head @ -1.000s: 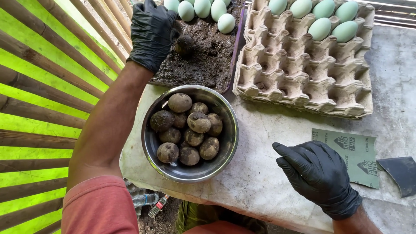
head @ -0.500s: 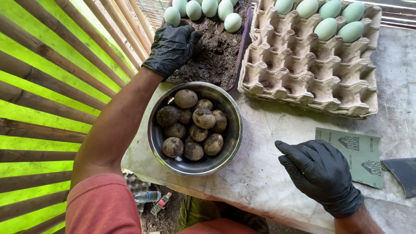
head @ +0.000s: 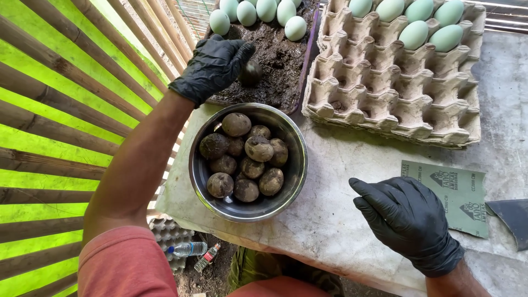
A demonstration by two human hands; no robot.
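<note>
Seen from above, largest first. Grey concrete slab (head: 352, 220), rough and stained, filling most of the view. Bamboo slats (head: 60, 126) at left, bright green between them. Pulp egg tray (head: 396, 93), moulded and pale brown, mostly empty cups; four pale blue-green eggs (head: 418, 33) along its far row, tray cut off at the top edge. Steel bowl (head: 247, 162), round and shiny, just in front of the mud tray (head: 275, 60), holding about ten mud-coated eggs (head: 245, 159), lumpy and dull brown. Dark, wet, crumbly mud in the mud tray, with clean pale eggs (head: 258, 14) lined at its far end, partly out of frame. Green sandpaper sheet (head: 448, 192) at right, partly covered by the right hand (head: 410, 217); grey blade-like object (head: 509, 217) beside it, cut off, hard to identify. Right hand in black glove, resting open on the slab, holding nothing. Left hand (head: 212, 66), black-gloved, over the mud tray, fingers curled around a dark muddy egg (head: 250, 71), half hidden by the fingertips. Small bottles (head: 190, 250) below the slab edge.
</note>
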